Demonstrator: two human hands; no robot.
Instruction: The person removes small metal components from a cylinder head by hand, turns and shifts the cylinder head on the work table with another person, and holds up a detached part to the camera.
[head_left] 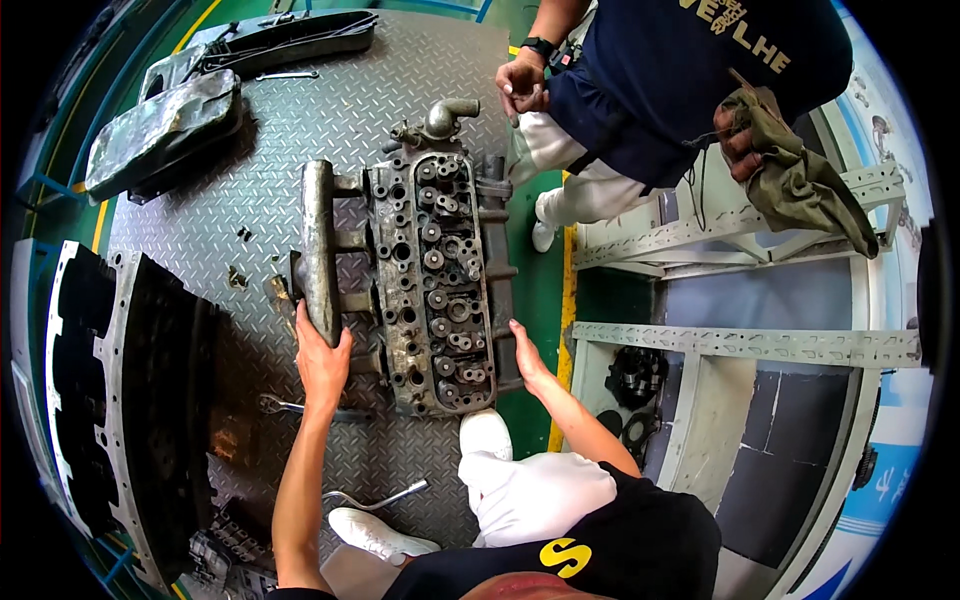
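At the far left, a big dark engine block [165, 400] stands with a pale, hole-punched edge along one side. Above it, a grey cover [165, 130] lies on a patterned metal platform [185, 235], with a long dark tray [290, 42] just behind it and a small wrench [287, 75] near the tray. Small dark scraps [237, 277] lie scattered on the platform, and another wrench [280, 404] lies lower down.

The person's left hand [322, 362] is grasping the lower end of a thick grey pipe [318, 230], fingers on its left side and thumb on its right. Short branches join the pipe to the left side of a long, greasy engine part [440, 290], which lies in the middle of the platform, its row of round fittings facing up. A bent metal rod [385, 493] lies below, near the person's shoe [380, 535].

The right hand [530, 352] is at the engine part's right side, fingers stretched forward beside a second grey pipe [498, 260]; I cannot tell whether they grip it.

Farther right, a co-worker [650, 90] in a dark shirt stands holding a green cloth [790, 180]. A pale metal frame [750, 343] fills the right side, with black round parts [637, 375] inside.
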